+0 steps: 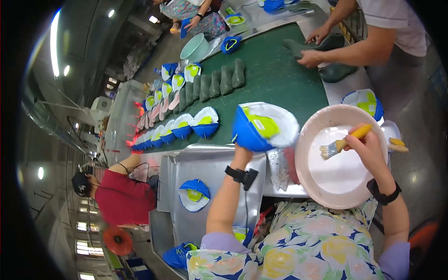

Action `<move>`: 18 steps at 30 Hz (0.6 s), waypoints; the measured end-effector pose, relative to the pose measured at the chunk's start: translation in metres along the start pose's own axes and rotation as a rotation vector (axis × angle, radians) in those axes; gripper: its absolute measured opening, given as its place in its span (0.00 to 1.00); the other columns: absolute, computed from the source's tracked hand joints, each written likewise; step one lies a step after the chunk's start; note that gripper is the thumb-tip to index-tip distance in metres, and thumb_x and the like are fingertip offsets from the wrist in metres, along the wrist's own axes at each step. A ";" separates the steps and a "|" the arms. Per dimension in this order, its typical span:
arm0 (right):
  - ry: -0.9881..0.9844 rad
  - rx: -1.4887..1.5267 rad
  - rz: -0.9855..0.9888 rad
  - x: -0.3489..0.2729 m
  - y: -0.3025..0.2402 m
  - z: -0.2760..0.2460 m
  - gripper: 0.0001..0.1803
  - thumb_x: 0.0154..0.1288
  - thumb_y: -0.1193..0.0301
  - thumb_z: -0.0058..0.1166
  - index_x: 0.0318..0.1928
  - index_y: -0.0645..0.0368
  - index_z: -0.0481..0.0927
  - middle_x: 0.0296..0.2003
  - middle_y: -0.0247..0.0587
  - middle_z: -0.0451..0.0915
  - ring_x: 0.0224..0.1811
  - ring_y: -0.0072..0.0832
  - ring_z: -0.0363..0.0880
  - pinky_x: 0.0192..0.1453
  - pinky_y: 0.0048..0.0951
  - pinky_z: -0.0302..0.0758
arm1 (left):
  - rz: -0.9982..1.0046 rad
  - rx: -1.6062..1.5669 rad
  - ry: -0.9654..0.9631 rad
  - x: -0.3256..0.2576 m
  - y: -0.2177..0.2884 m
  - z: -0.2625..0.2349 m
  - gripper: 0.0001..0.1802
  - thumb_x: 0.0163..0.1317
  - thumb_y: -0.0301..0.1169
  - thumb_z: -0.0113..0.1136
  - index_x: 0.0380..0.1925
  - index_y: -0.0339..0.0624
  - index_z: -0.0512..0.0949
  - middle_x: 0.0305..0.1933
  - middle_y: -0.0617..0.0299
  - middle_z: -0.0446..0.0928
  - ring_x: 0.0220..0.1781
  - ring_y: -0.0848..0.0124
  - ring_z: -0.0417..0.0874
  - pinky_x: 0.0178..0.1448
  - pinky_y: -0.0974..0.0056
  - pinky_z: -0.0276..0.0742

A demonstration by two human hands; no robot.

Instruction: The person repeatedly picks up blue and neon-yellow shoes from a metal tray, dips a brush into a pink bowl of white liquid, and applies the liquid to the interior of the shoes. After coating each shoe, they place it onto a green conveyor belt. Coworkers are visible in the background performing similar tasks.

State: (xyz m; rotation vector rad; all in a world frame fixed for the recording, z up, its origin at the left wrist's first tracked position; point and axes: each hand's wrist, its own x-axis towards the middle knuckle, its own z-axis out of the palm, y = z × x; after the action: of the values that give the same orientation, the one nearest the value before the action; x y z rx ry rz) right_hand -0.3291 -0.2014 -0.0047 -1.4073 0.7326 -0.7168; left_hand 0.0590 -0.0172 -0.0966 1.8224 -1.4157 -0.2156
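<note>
The right hand [371,147] was curled tight round the yellow handle of a flat bristle brush [339,145], whose wet bristles hung over the white liquid in a wide pink plastic basin [308,140] resting at the bench edge against the person's lap. The left hand [242,150] was pushed up inside a blue, white and lime shoe upper [261,126], so its fingers were hidden (how far they spread I cannot tell), and held it just left of the basin, above the green conveyor belt [280,88]. The loaded brush could drip on the belt, or the basin could tip if nudged.
</note>
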 end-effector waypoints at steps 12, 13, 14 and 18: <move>0.136 0.966 0.607 0.005 0.022 -0.007 0.13 0.76 0.63 0.49 0.46 0.60 0.78 0.35 0.36 0.81 0.35 0.23 0.80 0.44 0.27 0.79 | -0.244 -0.126 0.601 0.054 -0.265 -0.059 0.17 0.67 0.31 0.59 0.55 0.50 0.71 0.51 0.60 0.77 0.51 0.66 0.79 0.56 0.60 0.79; 0.198 0.990 0.613 0.000 0.022 -0.009 0.13 0.76 0.63 0.48 0.45 0.60 0.78 0.35 0.37 0.81 0.35 0.23 0.79 0.43 0.28 0.79 | -0.433 -0.668 0.686 0.076 -0.247 -0.036 0.18 0.65 0.31 0.60 0.54 0.49 0.71 0.48 0.58 0.77 0.48 0.66 0.80 0.54 0.60 0.80; 0.200 1.022 0.613 -0.003 0.019 -0.007 0.13 0.77 0.63 0.47 0.45 0.61 0.77 0.38 0.37 0.81 0.36 0.25 0.80 0.42 0.28 0.79 | -0.648 -0.452 0.552 0.075 -0.246 -0.035 0.24 0.63 0.31 0.62 0.58 0.47 0.68 0.52 0.54 0.76 0.49 0.60 0.81 0.52 0.56 0.81; 0.238 1.039 0.634 0.006 0.004 0.006 0.13 0.77 0.64 0.47 0.46 0.60 0.77 0.42 0.37 0.80 0.42 0.28 0.81 0.44 0.31 0.79 | -0.851 0.323 0.029 0.046 -0.282 -0.092 0.35 0.57 0.34 0.67 0.63 0.39 0.65 0.54 0.45 0.78 0.47 0.48 0.84 0.51 0.52 0.81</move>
State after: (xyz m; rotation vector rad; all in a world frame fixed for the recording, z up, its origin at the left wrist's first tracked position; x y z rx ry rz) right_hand -0.3207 -0.2028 -0.0083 -0.1215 0.7581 -0.6043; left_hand 0.3357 0.0020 -0.2101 2.6020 -0.5927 -0.3978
